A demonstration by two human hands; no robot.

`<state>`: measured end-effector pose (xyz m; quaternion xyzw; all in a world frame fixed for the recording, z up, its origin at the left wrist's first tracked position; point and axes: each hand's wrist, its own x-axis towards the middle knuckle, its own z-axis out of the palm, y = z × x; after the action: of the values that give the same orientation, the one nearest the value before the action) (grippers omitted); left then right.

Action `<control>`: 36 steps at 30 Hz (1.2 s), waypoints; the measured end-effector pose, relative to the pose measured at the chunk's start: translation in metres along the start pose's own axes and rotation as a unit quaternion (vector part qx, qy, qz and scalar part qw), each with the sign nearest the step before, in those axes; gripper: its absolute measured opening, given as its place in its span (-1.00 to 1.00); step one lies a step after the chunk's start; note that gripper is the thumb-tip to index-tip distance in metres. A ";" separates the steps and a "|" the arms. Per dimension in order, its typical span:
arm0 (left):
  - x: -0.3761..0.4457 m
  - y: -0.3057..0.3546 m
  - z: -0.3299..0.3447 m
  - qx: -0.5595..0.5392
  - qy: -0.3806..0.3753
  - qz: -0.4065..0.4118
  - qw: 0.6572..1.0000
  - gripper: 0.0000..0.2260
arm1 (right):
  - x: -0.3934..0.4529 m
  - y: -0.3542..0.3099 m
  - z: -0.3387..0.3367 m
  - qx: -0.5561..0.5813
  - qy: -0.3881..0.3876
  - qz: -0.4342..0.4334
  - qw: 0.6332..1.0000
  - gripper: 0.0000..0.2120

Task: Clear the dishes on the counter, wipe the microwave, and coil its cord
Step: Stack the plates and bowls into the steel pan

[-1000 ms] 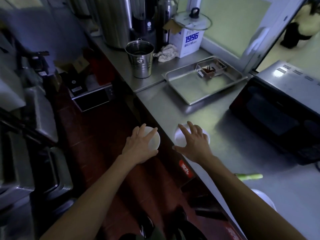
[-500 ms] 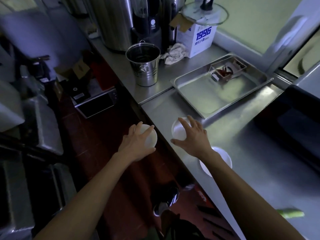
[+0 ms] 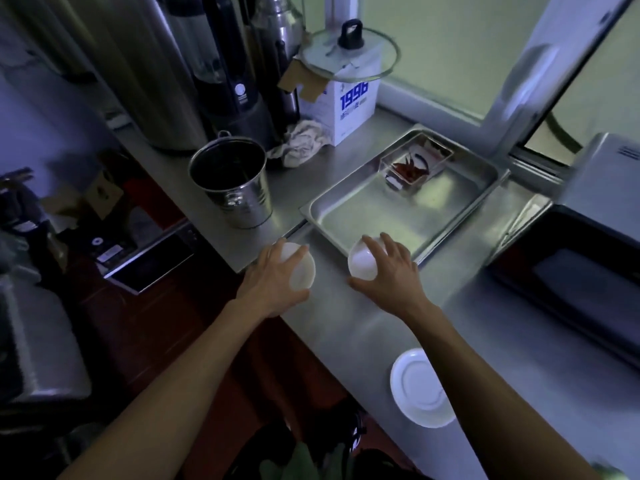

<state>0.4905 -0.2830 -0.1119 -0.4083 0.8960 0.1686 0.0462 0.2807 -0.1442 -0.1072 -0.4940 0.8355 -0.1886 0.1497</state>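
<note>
A: How are the hands set?

B: Both arms reach forward. The left hand (image 3: 272, 280) curls its fingers over a small white round bowl (image 3: 300, 270) at the steel counter (image 3: 485, 341) edge; the right hand (image 3: 388, 271) grips another small white bowl (image 3: 360, 263) from above.

A: Where's that one?

B: Just beside the shallow steel tray (image 3: 398, 202), mouth tilted left. A white round saucer (image 3: 417, 388) lies flat by the right forearm; the black microwave (image 3: 568, 282) sits right.

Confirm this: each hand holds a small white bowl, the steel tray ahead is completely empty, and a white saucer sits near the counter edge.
Not quite. The head view shows the steel tray is not empty: a small clear container with something red inside sits at its far end. The rest stands: left hand and right hand each hold a white bowl, with the white saucer near the counter edge.
</note>
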 end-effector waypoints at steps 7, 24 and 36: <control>0.091 0.029 -0.001 0.025 0.002 0.096 0.995 -0.21 | 0.030 0.034 -0.006 0.017 0.026 0.098 0.995 -0.10; 0.322 0.082 -0.007 0.054 -0.144 0.289 0.945 -0.17 | 0.152 0.038 0.004 0.039 0.088 0.320 0.943 -0.12; 0.384 0.099 0.038 0.066 -0.164 0.317 0.932 -0.14 | 0.173 0.071 0.009 0.046 0.083 0.364 0.926 -0.11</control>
<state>0.1598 -0.4844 -0.2062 -0.0659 0.9678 0.1795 0.1639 0.1493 -0.2667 -0.1587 -0.1307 0.9577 -0.1995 0.1613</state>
